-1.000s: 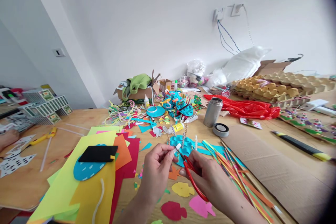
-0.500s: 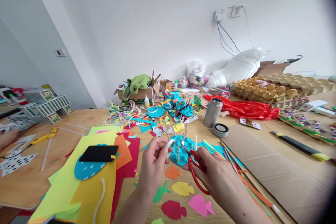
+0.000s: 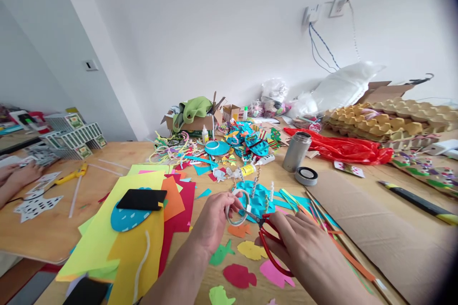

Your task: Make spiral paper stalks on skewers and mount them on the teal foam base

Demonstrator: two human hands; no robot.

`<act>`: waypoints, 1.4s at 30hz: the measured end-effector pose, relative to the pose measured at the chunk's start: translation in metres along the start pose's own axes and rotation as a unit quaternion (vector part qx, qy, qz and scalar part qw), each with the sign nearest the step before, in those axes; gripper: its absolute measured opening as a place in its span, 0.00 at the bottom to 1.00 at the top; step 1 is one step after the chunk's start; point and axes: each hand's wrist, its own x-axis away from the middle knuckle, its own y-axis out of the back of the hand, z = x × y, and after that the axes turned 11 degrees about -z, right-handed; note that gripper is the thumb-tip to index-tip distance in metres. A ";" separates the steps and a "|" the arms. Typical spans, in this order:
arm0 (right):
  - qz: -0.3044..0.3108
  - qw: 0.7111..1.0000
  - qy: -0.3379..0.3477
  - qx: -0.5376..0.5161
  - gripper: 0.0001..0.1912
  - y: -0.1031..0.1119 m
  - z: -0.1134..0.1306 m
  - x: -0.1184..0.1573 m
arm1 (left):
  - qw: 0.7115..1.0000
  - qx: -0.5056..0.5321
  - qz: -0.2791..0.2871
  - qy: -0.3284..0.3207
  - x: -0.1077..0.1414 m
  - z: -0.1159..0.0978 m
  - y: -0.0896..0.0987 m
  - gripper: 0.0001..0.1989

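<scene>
My left hand (image 3: 214, 217) is closed on a roll of white tape (image 3: 232, 221), its ring facing me. Red-handled scissors (image 3: 270, 243) are in my right hand (image 3: 295, 240), their tips at a small white piece beside the roll. Just behind lies a crumpled blue disc (image 3: 255, 198) with twisted strips standing on it. Paper fish lie below my hands: an orange one (image 3: 239, 230), a yellow one (image 3: 251, 250), a red one (image 3: 239, 275) and a pink one (image 3: 275, 272), among several.
A steel flask (image 3: 296, 151) stands behind my right hand, its lid (image 3: 306, 176) beside it. Coloured sheets (image 3: 139, 243) with a black phone (image 3: 142, 199) lie left, cardboard (image 3: 372, 219) right. Another person's hands (image 3: 21, 176) are at far left, near a yellow glue gun (image 3: 73, 174).
The roll in my left hand has turned its ring toward the camera. The scissors stay in my right hand, near the roll. The whole view has shifted a little.
</scene>
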 end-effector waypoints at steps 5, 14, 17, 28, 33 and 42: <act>0.011 0.999 0.037 -0.011 0.13 0.007 0.001 -0.001 | 0.999 -0.039 0.034 -0.004 0.002 0.000 -0.002 0.08; 0.019 0.998 0.063 -0.008 0.13 0.011 0.003 -0.003 | 0.987 -0.156 0.044 -0.017 0.008 -0.010 -0.002 0.03; 0.033 0.998 0.059 -0.008 0.12 0.011 0.003 -0.001 | 0.982 -0.180 0.034 -0.039 0.009 -0.011 -0.003 0.04; 0.041 0.997 0.059 -0.009 0.07 0.014 0.006 0.001 | 0.958 -0.256 0.069 -0.112 0.009 -0.013 0.003 0.05; 0.091 0.995 0.049 0.004 0.07 0.019 0.009 0.001 | 0.942 -0.295 0.078 -0.143 0.015 -0.019 0.001 0.07; 0.311 0.947 -0.051 -0.065 0.05 0.035 0.020 0.008 | 0.938 -0.290 0.087 -0.168 0.018 -0.021 0.000 0.06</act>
